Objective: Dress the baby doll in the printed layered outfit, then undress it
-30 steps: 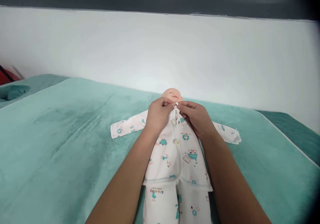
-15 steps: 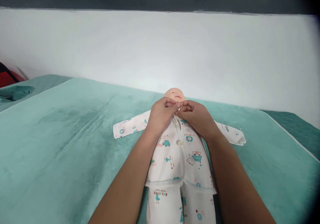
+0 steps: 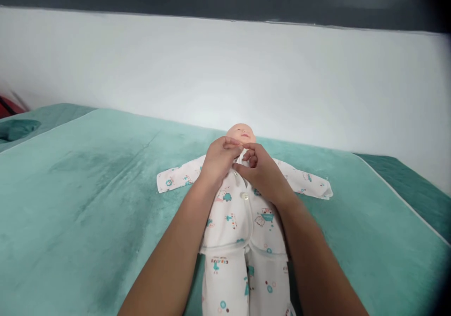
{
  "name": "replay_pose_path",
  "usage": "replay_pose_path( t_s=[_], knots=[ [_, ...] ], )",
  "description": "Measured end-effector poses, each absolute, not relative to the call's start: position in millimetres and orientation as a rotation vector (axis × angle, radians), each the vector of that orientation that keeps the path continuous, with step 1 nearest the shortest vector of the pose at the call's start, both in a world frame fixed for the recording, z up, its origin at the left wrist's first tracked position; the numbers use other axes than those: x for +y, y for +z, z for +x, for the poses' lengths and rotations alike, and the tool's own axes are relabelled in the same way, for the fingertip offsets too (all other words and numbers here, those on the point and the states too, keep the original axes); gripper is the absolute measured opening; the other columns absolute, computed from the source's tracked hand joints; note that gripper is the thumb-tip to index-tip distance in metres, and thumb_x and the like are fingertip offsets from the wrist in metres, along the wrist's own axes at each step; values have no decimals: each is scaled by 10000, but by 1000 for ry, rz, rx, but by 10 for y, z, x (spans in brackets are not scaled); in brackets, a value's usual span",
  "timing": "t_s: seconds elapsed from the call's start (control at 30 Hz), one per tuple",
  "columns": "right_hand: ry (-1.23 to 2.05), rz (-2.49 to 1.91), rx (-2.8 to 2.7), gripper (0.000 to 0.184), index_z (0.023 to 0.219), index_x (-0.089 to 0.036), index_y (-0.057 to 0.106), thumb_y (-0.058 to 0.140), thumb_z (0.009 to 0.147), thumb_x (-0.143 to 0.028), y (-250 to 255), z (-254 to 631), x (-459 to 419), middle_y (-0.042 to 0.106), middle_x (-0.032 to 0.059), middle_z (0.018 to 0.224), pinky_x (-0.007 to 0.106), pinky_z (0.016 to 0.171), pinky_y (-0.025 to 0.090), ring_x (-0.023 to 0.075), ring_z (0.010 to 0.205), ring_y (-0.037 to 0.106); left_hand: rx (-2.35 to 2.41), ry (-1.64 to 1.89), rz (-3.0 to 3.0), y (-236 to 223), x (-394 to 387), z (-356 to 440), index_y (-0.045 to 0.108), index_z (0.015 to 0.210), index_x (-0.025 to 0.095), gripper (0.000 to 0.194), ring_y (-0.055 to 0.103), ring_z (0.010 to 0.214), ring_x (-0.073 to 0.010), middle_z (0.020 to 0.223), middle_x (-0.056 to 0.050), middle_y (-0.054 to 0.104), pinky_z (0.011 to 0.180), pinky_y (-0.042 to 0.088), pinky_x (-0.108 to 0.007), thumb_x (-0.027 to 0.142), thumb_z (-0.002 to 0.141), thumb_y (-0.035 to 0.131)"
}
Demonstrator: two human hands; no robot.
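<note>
A baby doll (image 3: 241,129) lies on its back, dressed in a white printed shirt (image 3: 225,217) and matching trousers (image 3: 225,288). Just below the doll's chin, my left hand (image 3: 220,158) pinches the shirt's collar edge. From the other side my right hand (image 3: 260,170) grips the collar, its thumb and fingertips close to those of the left. The fingers cover whatever fastener is at the neck. Farther down the front, a pale button (image 3: 244,196) shows on the shirt's opening. Both shirt sleeves (image 3: 310,182) stretch out sideways.
A green plush cover (image 3: 88,203) spreads under the doll, with a pale seam along its sides. Behind it rises a white wall (image 3: 225,71) with a dark band on top. At the far left are a dark green cushion-like thing (image 3: 19,130) and a red object (image 3: 9,106).
The view has shifted slightly, so the doll appears a little more to the left. My right thumb has moved lower on the collar, away from the index fingertip; my left hand stays at the neck.
</note>
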State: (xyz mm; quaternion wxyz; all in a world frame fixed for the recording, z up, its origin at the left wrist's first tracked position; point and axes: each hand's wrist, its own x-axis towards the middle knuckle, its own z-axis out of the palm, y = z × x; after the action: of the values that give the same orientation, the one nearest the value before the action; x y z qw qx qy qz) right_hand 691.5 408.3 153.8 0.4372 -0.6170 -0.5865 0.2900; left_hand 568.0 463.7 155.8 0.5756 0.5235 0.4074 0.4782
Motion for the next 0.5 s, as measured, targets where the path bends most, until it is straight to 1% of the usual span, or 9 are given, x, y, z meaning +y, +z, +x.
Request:
replay_pose_path(
  t_s=[0.13,0.27,0.33,0.4,0.5],
  knots=[
    [622,-1491,-1463,521,1299,-268,517,671,806,-339,1492,6859,4007,567,1,1000,326,761,460,149,794,506,941,1113,1207,1606,4607,5679,619,866,179,206,626,752,-141,846,-30,668,605,438,-236,229,695,724],
    [680,-1427,-1408,553,1315,-291,504,696,801,-355,1419,6875,3913,568,21,1121,327,830,463,162,895,517,1013,1098,1253,1614,4613,5704,608,831,181,215,619,746,-145,807,-19,659,632,443,-246,206,654,728],
    [695,-1391,-1338,530,1286,-287,525,712,794,-351,1383,6894,3860,568,24,1162,318,861,457,161,937,516,1073,1122,1336,1590,4622,5719,615,835,183,185,591,714,-131,782,-5,641,641,434,-247,195,667,691],
    [725,-1365,-1260,459,1221,-280,566,719,797,-364,1359,6919,3813,575,16,1121,302,844,454,151,919,516,1123,1148,1439,1559,4628,5725,639,866,187,174,573,704,-124,796,-1,637,648,425,-248,180,691,632],
    [792,-1344,-1205,283,1066,-259,612,686,837,-407,1368,6958,3767,569,-13,933,277,742,438,130,794,505,1150,1163,1559,1532,4620,5713,679,913,189,231,575,722,-129,847,-11,651,657,421,-249,160,707,578]
  ],
)
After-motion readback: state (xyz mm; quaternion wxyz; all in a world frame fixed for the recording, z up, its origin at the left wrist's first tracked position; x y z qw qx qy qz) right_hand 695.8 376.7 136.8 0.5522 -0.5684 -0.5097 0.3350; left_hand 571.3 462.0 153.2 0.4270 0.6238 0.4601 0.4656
